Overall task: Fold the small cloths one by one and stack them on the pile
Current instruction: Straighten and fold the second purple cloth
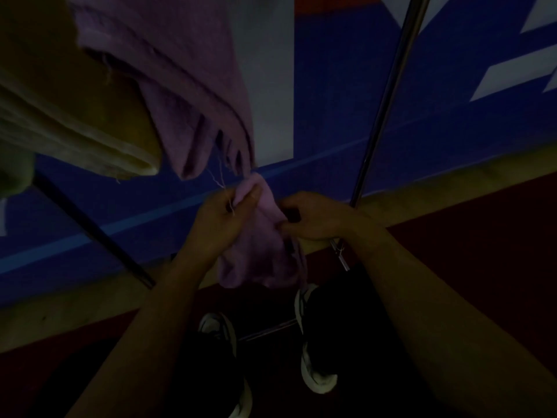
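the left hand (221, 220) pinches the upper corner of a small purple cloth (259, 251), thumb on top, while the right hand (313, 217) grips its opposite edge. the cloth hangs bunched between both hands, above the shoes (313, 342), below draped purple and yellow cloths (168, 70).

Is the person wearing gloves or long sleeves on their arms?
No. The left hand and right hand are bare, with no gloves. Both forearms are bare too, with no sleeves showing. The picture is too dark to tell if there are rings or a watch.
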The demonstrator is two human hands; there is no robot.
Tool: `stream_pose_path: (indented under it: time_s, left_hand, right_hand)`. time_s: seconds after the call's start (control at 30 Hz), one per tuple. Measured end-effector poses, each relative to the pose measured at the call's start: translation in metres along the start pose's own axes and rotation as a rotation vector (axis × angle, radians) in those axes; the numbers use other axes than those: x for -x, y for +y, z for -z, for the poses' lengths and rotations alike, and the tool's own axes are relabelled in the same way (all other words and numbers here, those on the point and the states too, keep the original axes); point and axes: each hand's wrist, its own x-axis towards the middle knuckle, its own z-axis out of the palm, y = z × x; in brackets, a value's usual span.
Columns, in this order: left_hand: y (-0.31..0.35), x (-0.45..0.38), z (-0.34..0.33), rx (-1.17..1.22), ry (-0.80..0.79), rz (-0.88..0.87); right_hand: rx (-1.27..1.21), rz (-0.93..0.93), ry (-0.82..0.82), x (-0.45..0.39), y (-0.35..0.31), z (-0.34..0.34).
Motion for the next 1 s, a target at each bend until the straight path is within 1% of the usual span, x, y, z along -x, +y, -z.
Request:
stream_pose_path:
  time_s: [0.1,0.2,0.33,0.4,0.47,0.5,0.57,0.6,0.67,0.7,0.73,0.8,0.87,0.93,1.0]
  left_hand:
    - [-0.007,-0.001,0.005,0.059,0.113,0.082]
    - [-0.008,0.000,0.010,0.229,0.259,0.138]
    - [-0.011,-0.002,0.016,0.480,0.235,0.257]
    - [-0.013,-0.007,0.020,0.576,0.270,0.329]
    - [-0.014,-0.013,0.026,0.652,0.296,0.372]
    - [-0.013,-0.016,0.029,0.654,0.284,0.381]
    - [-0.012,-0.017,0.034,0.685,0.198,0.404]
    - [-0.013,-0.017,0.035,0.604,0.128,0.413]
    - [-0.015,-0.011,0.034,0.206,-0.029,0.371]
    - [-0.010,-0.006,0.032,0.063,-0.087,0.330]
    - [-0.007,-0.001,0.029,0.009,-0.162,0.294]
    - [0.001,0.006,0.023,-0.045,-0.287,0.281]
    - [0.007,0.011,0.018,-0.103,-0.337,0.272]
    - [0.012,0.013,0.015,-0.173,-0.365,0.221]
    - [0.017,0.012,0.007,-0.156,-0.411,0.169]
  right_hand:
    - [-0.041,0.037,0.021,-0.003,0.001,0.000]
    - [0.001,0.025,0.017,-0.005,0.000,0.000]
    - [0.187,-0.092,-0.106,-0.007,0.000,-0.006]
    - [0.222,-0.169,-0.164,-0.009,0.007,-0.010]
    - [0.237,-0.209,-0.218,-0.009,0.014,-0.009]
    - [0.234,-0.207,-0.226,-0.008,0.017,-0.006]
    - [0.208,-0.175,-0.213,-0.007,0.018,-0.001]
    - [0.190,-0.146,-0.194,-0.007,0.018,0.002]
    - [0.070,-0.077,-0.119,-0.007,0.018,0.005]
    - [-0.016,-0.046,-0.068,-0.006,0.019,0.006]
    - [-0.087,-0.014,-0.013,-0.006,0.019,0.007]
    - [-0.186,0.046,0.056,-0.003,0.017,0.009]
    - [-0.257,0.118,0.089,-0.002,0.009,0.010]
    - [-0.319,0.177,0.123,-0.001,0.000,0.009]
    - [-0.368,0.201,0.154,-0.001,-0.005,0.007]
